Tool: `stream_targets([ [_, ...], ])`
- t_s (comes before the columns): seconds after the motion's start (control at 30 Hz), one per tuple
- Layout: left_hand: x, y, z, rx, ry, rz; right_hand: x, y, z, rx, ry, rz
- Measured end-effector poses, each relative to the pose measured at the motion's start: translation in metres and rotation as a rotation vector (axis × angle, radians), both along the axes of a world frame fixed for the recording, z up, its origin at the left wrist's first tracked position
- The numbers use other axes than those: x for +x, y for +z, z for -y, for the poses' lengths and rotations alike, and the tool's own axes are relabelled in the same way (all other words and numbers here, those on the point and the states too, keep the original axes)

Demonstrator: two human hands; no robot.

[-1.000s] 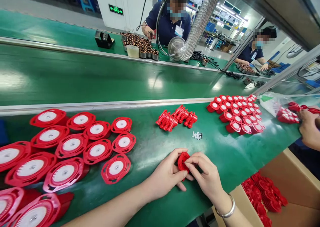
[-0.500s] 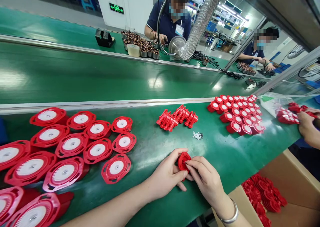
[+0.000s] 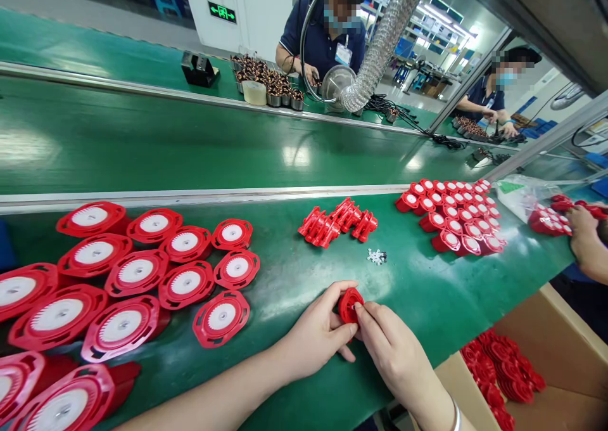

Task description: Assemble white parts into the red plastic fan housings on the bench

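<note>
Green desk (image 3: pixel 294 272) at lower centre: left hand (image 3: pixel 316 333) and right hand (image 3: pixel 392 348) pinch a small red part (image 3: pixel 349 305) between their fingers (light, stiff plastic, best held by its rim).

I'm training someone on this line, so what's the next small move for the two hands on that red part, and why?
Probably lay the red part down beside the finished pieces on the left. Both the left hand and right hand pinch it just above the belt, and the done pieces, each with a white centre, lie in rows there. Whether its white centre is in yet is hidden.
</note>
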State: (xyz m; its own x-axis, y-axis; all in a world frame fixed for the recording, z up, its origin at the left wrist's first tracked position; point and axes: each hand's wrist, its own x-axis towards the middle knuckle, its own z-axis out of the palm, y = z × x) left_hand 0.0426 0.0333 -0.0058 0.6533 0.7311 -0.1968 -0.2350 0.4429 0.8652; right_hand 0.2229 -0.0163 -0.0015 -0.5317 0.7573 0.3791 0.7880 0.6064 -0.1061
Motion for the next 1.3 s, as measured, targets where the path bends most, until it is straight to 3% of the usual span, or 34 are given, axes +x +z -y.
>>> stream_targets([
  [0.23,-0.001,0.001,0.0,-0.01,-0.002,0.01,-0.007,-0.001,0.005,0.049,-0.058,-0.111],
  [0.4,-0.001,0.0,0.0,-0.013,0.002,-0.013,-0.01,-0.004,0.006,-0.016,-0.042,-0.162],
  [0.6,0.0,0.001,0.0,-0.04,0.01,-0.05,-0.018,-0.007,0.008,-0.068,-0.116,-0.213],
  [0.83,0.001,0.0,0.004,0.018,0.038,-0.025,-0.025,-0.002,0.013,-0.193,-0.142,-0.478],
  [1.3,-0.001,0.003,0.003,0.014,0.022,0.001,-0.026,-0.012,0.02,-0.114,-0.207,-0.444],
])
